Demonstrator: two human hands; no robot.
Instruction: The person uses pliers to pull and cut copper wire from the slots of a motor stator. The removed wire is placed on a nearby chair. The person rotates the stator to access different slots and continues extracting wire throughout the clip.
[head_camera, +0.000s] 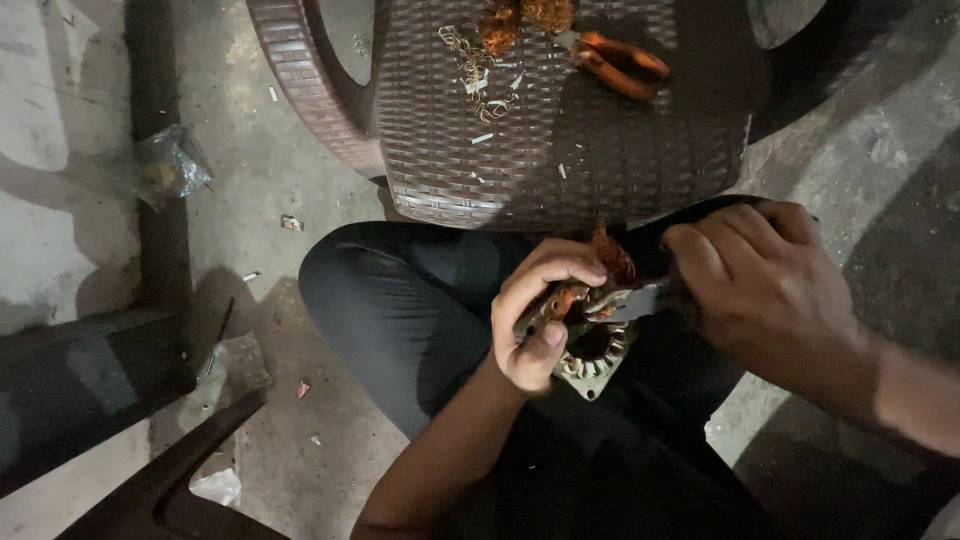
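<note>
While the motor stator (590, 352) is clamped over the lap in the curled left hand (535, 315), a metal tool (632, 303) is gripped in the closed right hand (765, 285). Its long axis runs leftward into the copper winding (612, 258), between both hands.

I am holding a motor stator (592, 345) over my lap, with my left hand (538, 312) gripping it on its left and my right hand (770, 285) pressing a metal tool (632, 302) into it from the right. A woven chair (560, 140) is standing just ahead of my knees, carrying pliers (615, 62) and wire scraps (480, 70) on its seat. A crumpled plastic bag (170, 165) is lying on the floor (260, 180) well off to the left.
</note>
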